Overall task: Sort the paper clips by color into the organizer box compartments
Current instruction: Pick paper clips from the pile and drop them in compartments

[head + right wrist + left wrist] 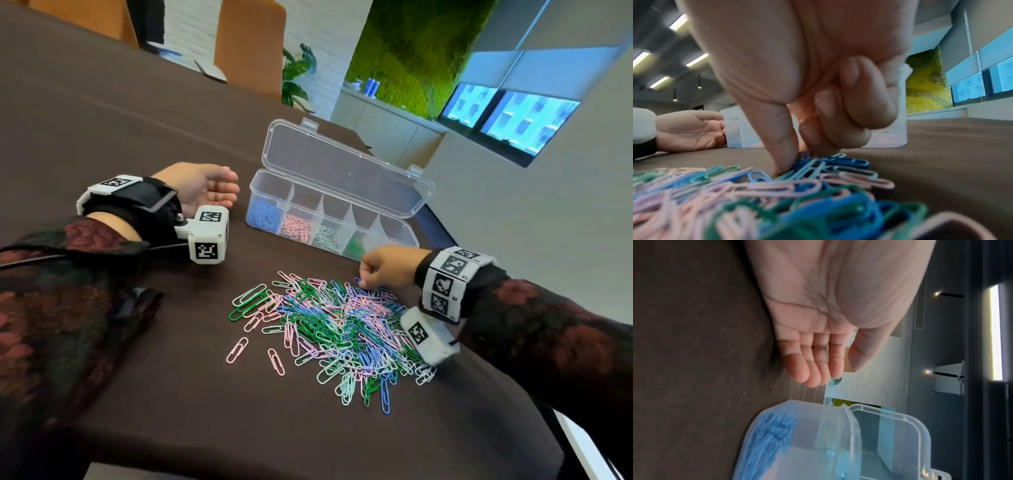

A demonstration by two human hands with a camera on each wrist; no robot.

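Note:
A heap of paper clips in blue, pink, dark green and mint lies on the dark table. Behind it stands the clear organizer box, lid up, with blue, pink, mint and green clips in separate compartments. My right hand reaches down at the heap's far edge, thumb and forefinger pinching a blue paper clip; its other fingers are curled. My left hand lies palm up on the table, empty, fingers relaxed, just left of the box's blue compartment.
Loose pink clips lie apart at the heap's near left. Orange chairs stand past the table's far edge. The table edge runs close to my right forearm. Bare tablecloth stretches left and near.

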